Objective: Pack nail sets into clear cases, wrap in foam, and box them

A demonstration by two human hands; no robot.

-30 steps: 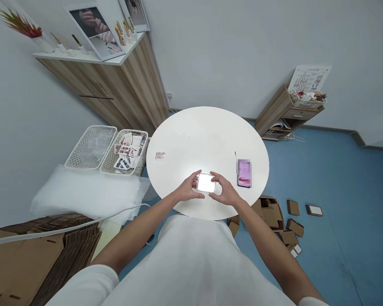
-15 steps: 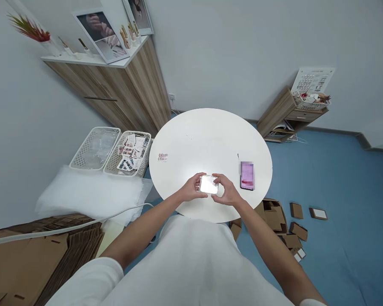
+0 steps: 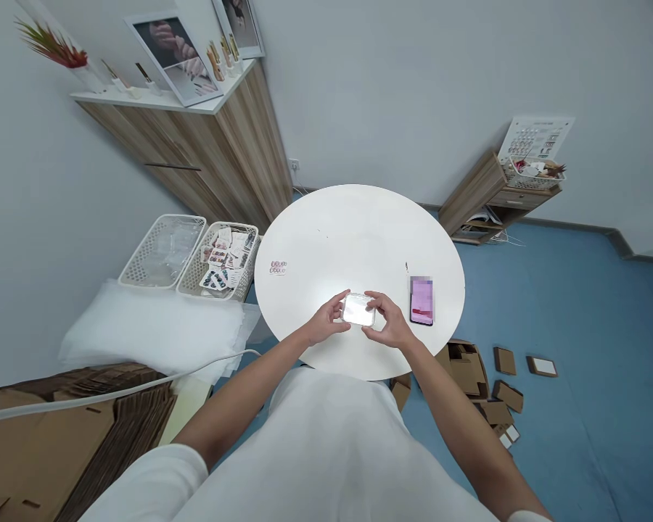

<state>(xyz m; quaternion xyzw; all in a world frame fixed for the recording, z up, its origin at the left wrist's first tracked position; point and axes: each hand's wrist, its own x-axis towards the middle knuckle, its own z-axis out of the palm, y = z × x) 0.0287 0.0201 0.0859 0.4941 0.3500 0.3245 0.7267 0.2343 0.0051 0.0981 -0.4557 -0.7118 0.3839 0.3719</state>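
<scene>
Between my two hands is a small, clear, rounded rectangular case (image 3: 358,309), its middle bright with glare. My left hand (image 3: 324,320) grips its left end, thumb at the near edge and fingers at the far edge. On the other end, my right hand (image 3: 390,322) pinches it in the same way. A white oval table (image 3: 353,225) lies beneath both hands. To the left on it rests a small card of pinkish press-on nails (image 3: 278,267). Right of my right hand lies a phone (image 3: 421,301) with a pink, partly blurred screen.
Left of the table stand a white basket of nail cards (image 3: 224,257) and a basket of clear plastic (image 3: 166,250). White foam sheets (image 3: 157,322) and flattened cardboard (image 3: 48,442) lie nearer. Brown boxes (image 3: 468,368) are on the floor at right. A wooden cabinet (image 3: 196,152) stands behind.
The case has tilted a little and shifted slightly away and to the right. Both hands have kept hold of it; the things on the table stay put.
</scene>
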